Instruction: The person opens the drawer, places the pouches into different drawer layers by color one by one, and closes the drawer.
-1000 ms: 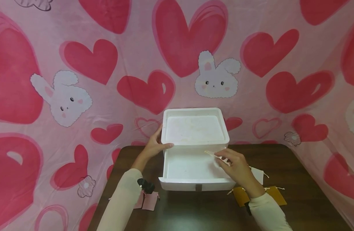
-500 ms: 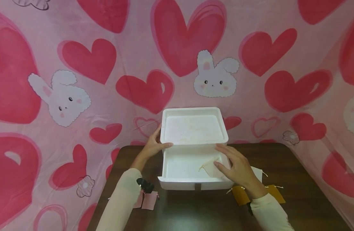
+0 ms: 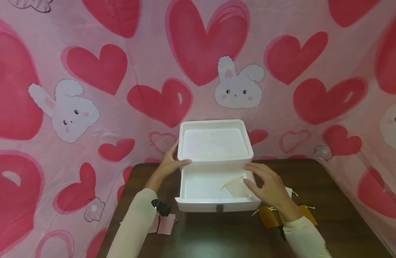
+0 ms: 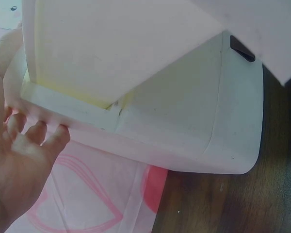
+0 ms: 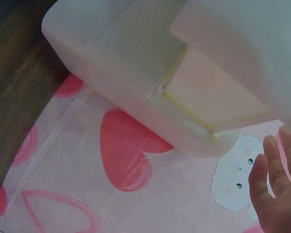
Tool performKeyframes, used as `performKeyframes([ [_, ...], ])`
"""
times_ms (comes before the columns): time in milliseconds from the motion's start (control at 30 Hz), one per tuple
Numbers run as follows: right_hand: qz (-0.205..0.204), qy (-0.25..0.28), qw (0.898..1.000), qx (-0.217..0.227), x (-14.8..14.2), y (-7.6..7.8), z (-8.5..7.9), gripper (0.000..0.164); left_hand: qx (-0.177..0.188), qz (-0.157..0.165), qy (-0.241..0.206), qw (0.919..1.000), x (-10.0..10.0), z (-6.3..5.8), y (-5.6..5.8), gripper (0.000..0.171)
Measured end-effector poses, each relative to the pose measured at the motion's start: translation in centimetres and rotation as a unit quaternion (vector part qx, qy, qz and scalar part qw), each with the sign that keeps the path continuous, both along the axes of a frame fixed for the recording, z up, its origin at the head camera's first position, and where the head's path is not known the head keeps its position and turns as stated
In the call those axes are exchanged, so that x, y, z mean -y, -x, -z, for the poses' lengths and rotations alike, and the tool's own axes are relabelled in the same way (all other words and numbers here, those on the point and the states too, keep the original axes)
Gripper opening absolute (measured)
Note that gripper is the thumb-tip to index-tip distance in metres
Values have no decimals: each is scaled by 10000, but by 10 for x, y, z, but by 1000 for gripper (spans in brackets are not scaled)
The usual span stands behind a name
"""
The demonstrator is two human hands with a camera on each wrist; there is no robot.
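Note:
A white drawer unit [image 3: 215,143] stands on the dark wooden table with its lower drawer [image 3: 201,183] pulled out. Inside that drawer, at its right front, lies a small pale drawstring pouch [image 3: 239,189]. My left hand [image 3: 170,163] holds the unit's left side, thumb over the front top edge; in the left wrist view the left hand [image 4: 20,167] has its fingertips against the side wall. My right hand [image 3: 271,186] hovers over the drawer's right edge, fingers spread and apart from the pouch. Nothing is in the right hand [image 5: 280,187] in the right wrist view.
Two pink pouches [image 3: 166,224] lie left of the drawer, partly behind the left sleeve. Mustard pouches [image 3: 268,218] lie at the right, partly under the right wrist. A white pouch [image 3: 288,192] shows behind the right hand. A heart-and-rabbit cloth [image 3: 149,53] hangs behind the table.
My right hand has let go of the pale pouch, which now lies in the drawer, and has drawn slightly right. The left hand keeps its hold. The head view has shifted slightly.

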State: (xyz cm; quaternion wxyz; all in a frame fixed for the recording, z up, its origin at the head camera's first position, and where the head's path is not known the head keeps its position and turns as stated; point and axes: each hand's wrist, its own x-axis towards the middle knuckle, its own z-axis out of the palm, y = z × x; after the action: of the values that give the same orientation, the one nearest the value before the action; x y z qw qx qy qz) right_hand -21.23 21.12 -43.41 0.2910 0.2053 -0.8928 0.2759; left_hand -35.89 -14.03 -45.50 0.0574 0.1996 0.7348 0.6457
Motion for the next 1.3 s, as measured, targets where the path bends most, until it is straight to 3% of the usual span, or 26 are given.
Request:
performKeyframes([
  [300, 211, 242, 9995, -51, -20, -2, 5, 31, -31, -53, 90, 9999, 1, 3, -2, 108],
  [533, 253, 409, 9987, -156, -42, -5, 8, 29, -76, -89, 148, 9998, 0, 2, -3, 107],
  [933, 710, -60, 9951, 692, -78, -17, 5, 22, -54, -60, 121, 9999, 1, 1, -1, 107],
  [1300, 910, -218, 9914, 918, -96, -16, 16, 21, -48, -17, 124, 9999, 1, 0, 0, 106],
])
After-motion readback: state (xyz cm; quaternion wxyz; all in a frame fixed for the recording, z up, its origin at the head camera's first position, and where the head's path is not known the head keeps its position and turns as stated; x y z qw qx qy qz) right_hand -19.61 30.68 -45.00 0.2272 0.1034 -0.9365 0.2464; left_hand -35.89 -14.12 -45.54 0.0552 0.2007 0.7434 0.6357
